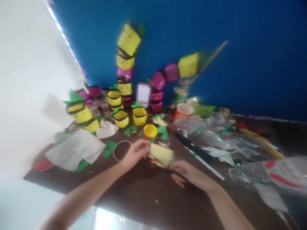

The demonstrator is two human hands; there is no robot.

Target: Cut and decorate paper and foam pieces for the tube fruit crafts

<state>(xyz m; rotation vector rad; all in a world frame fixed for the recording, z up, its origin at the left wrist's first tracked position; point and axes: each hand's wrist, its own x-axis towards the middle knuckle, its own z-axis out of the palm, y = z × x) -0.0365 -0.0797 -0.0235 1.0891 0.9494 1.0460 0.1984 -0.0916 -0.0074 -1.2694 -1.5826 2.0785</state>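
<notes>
We record both forearms entering from the lower corners and slanting inward over the dark table (144,198). The left hand (136,152) is bent at the knuckles, its thumb and fingers brought together on the left edge of a yellow piece (161,154), which we read as grasped. The right hand (187,172) lies lower and nearer to us, fingers curled around a dark strip (177,174) that passes under the palm and slants up across the front of the yellow piece.

Motion blur softens both hands; we cannot separate the individual left fingertips or tell whether they also pinch the strip's far end. The right palm hides part of the strip, and we cannot identify its material. Red shows along the lower edge of the yellow piece; what lies beneath is mostly covered.

Position: the yellow piece sits between the two hands, just beyond the right fingers. A ring-shaped roll (114,152) lies just beside the left wrist, and a yellow cup (150,131) stands behind the yellow piece, near it.
</notes>
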